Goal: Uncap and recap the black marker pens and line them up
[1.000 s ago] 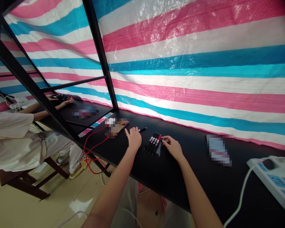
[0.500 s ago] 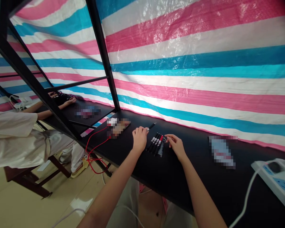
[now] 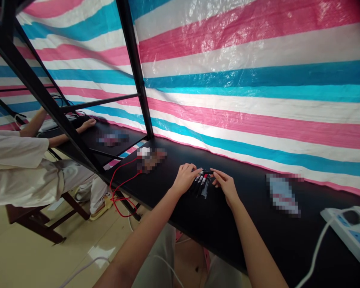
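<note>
A dark marker (image 3: pixel 207 172) lies crosswise between my two hands, above the far ends of a row of markers. My left hand (image 3: pixel 185 178) pinches its left end, and the fingertips of my right hand (image 3: pixel 226 186) close on its right end. Below, several black markers (image 3: pixel 198 186) with white printing lie side by side on the black table (image 3: pixel 228 228). One of them shows a red part. At the right of the row is a clear, shiny piece (image 3: pixel 205 192), whose kind I cannot make out.
A blurred-out item (image 3: pixel 151 160) with red cables lies to the left. At the right are another blurred item (image 3: pixel 283 196) and a white power strip (image 3: pixel 352 232) with a cable. A black metal frame (image 3: pixel 135 68) separates a co-worker's table, and a striped sheet (image 3: pixel 243 100) hangs behind.
My left hand has moved right with the marker, which now points sideways over the row. My right fingertips have come onto its other end. The co-worker's far hand has lifted.
</note>
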The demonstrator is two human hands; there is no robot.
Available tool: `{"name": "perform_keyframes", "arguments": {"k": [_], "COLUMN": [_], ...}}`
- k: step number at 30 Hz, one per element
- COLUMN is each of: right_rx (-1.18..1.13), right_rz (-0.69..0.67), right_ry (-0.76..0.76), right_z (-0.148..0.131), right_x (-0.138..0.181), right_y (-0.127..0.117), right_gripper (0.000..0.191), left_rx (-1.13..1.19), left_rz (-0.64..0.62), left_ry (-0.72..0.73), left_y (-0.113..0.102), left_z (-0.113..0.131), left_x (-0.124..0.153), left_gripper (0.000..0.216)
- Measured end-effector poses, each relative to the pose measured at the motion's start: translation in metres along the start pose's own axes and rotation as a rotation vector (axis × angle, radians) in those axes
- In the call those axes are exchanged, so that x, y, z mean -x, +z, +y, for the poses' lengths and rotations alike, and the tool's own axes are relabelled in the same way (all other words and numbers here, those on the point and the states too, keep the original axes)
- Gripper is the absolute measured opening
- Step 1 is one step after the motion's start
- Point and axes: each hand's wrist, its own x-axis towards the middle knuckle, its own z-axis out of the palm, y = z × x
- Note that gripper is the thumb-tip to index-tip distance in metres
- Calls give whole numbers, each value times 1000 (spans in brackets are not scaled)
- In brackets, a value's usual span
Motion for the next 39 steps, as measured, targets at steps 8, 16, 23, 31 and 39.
{"name": "perform_keyframes", "arguments": {"k": [8,16,23,31,39], "right_rx": [-27,-349,-343,315,317], "right_rz": [163,517,463,251,157], "right_ry": [-82,-59,-23,5,76], "right_z": [3,5,3,7,10], "right_x": [-3,-7,-8,-2,-2], "right_y": [-2,-29,-36,-13,-8], "right_gripper": [39,41,48,42,23], "left_rx": [16,35,85,233,233], "left_rz": [59,216,167,-8,-127], "left_ry": [-27,-301,-441,-451,-437], "left_y": [-2,-6,-3,8,9], "left_z": [-3,-8,-15,-13,-12], "left_x": [1,2,-1,1,0], "left_gripper": [27,28,22,25,20]}}
